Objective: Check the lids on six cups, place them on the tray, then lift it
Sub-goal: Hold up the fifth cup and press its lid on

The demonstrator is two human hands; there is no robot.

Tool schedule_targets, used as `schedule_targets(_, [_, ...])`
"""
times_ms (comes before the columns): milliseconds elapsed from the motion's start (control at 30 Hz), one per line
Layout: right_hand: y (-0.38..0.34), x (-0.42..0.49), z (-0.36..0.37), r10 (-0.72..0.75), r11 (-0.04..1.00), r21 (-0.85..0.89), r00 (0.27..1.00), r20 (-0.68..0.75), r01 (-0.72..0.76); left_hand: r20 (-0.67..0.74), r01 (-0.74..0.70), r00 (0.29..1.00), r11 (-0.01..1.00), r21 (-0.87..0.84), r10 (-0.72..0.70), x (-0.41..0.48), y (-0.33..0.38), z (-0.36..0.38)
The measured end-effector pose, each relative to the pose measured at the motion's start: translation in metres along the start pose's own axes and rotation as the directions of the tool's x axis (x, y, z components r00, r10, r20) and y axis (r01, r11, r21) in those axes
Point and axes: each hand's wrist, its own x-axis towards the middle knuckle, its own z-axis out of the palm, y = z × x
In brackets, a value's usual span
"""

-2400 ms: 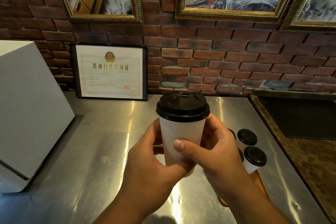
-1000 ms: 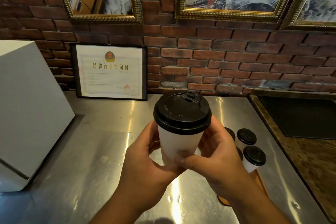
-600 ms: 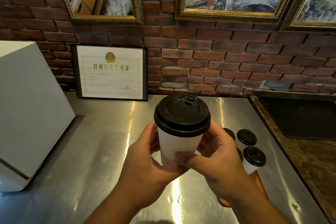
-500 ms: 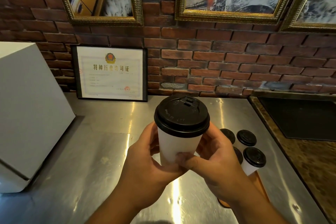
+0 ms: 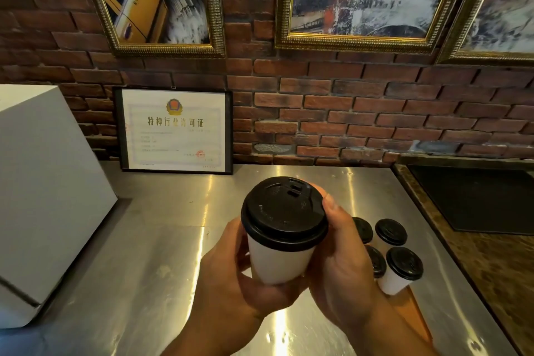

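A white paper cup (image 5: 281, 261) with a black domed lid (image 5: 284, 211), its sip slot on the far side, is held above the steel counter (image 5: 144, 254). The left hand (image 5: 239, 283) curls its fingers round the cup's lower wall; the right hand (image 5: 344, 266) wraps the other side, thumb against the lid's rim. Just beyond the right fingers, partly hidden by them, four lidded cups (image 5: 404, 263) stand on an orange tray (image 5: 416, 315). Well left of the left fingers sits a white box (image 5: 43, 196)

Café counter, steel worktop (image 5: 161, 240), lidded takeaway cups (image 5: 401, 269), framed licence (image 5: 176, 130) (brick wall (image 5: 346, 113))
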Motion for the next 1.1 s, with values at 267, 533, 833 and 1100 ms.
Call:
schedule_targets(267, [0.006,-0.003,0.000,0.001,0.998,0.059,1.000,-0.029,0.001,0.046,0.252,0.967,0.968,0.010,-0.252,0.007,-0.014,0.006])
schedule_targets(533, [-0.002,0.007,-0.009,-0.014,0.999,0.029,1.000,-0.012,0.014,0.028,0.045,0.999,0.998,-0.041,-0.044,-0.001,0.007,0.004])
schedule_targets(833, [-0.026,0.040,-0.013,0.176,0.965,0.154,0.958,0.225,-0.213,0.126,0.067,0.991,0.991,-0.112,-0.052,-0.006,0.009,0.002])
schedule_targets(1100, [-0.019,0.037,-0.011,0.191,0.933,0.239,0.935,0.299,-0.267,0.167,0.079,0.984,0.991,-0.105,-0.061,-0.010,0.009,-0.001])
